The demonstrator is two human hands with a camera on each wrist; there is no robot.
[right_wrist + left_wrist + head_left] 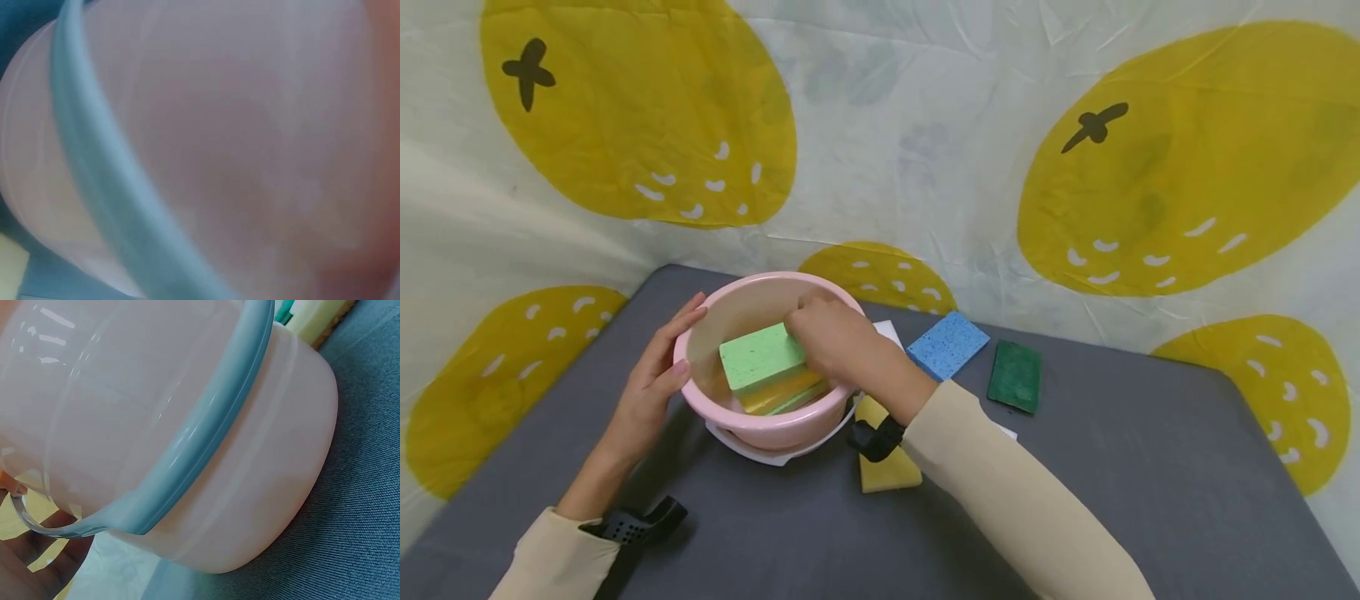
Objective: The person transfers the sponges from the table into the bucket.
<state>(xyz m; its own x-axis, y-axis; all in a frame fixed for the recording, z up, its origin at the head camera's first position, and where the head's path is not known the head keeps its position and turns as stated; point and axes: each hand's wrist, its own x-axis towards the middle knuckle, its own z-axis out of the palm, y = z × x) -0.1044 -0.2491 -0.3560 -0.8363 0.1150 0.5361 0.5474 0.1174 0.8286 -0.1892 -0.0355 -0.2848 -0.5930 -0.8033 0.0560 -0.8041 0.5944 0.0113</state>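
A pink bucket (pixel 767 423) with a pale handle (pixel 187 444) stands on the table. My left hand (pixel 651 383) holds it at the left, thumb and fingertips against the rim. Reaching in over the right rim, my right hand (pixel 838 342) grips the right end of a light green sponge (pixel 760 360); its fingertips are hidden. Under that sponge, a yellow sponge (pixel 778 392) and another green piece (pixel 801 397) show inside. The right wrist view is blurred and mostly filled by the bucket's wall (pixel 219 144) and handle.
To the bucket's right lie a blue sponge (pixel 947 345), a dark green scouring pad (pixel 1015 377) and a pale yellow sponge (pixel 887 473), partly under the right wrist. A white item (pixel 889 332) peeks out behind that arm. A fruit-patterned curtain (pixel 910 150) hangs behind the grey table (pixel 1150 467).
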